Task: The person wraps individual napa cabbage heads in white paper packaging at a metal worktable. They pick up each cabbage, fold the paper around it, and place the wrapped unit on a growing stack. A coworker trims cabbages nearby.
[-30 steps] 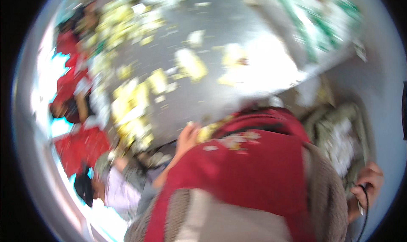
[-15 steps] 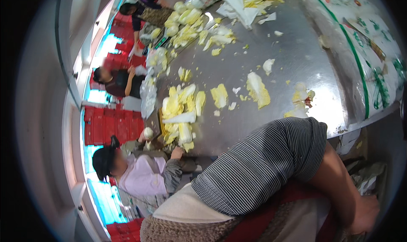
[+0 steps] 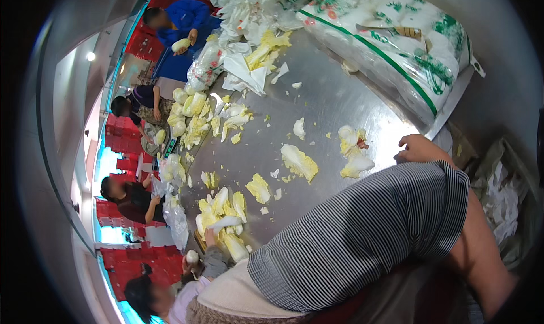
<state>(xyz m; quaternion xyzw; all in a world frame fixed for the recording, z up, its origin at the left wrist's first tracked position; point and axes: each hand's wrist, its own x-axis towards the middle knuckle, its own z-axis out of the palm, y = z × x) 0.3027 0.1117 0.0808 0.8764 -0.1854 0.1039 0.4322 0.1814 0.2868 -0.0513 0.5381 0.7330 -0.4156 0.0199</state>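
A striped sleeve [image 3: 351, 227] crosses the lower view, with my bare left forearm [image 3: 476, 244] bent down from it. My left hand [image 3: 501, 287] sits dim at the lower right, its fingers hidden. Beyond the sleeve, my right hand [image 3: 416, 149] rests by the steel table's [image 3: 255, 159] near edge, fingers bent and apart, nothing visible in them. Just left of it lie pale cabbage scraps [image 3: 354, 162]; more yellow leaves [image 3: 300, 162] are scattered across the top. A long plastic-wrapped white bundle [image 3: 385, 63] with green print lies above, a knife [image 3: 405, 31] on it.
Several co-workers [image 3: 136, 199] work along the table's left side, one in blue [image 3: 184, 15] holding a cabbage. Cabbage heaps [image 3: 192, 114], crumpled paper [image 3: 243, 69], a green scale [image 3: 170, 148] and stacked red crates [image 3: 124, 267] surround them. A sack of white paper [image 3: 501, 205] stands right.
The view has turned, bringing the striped arm and more co-workers into sight. My right hand now shows at the table edge; a second ago it held a cable at the right.
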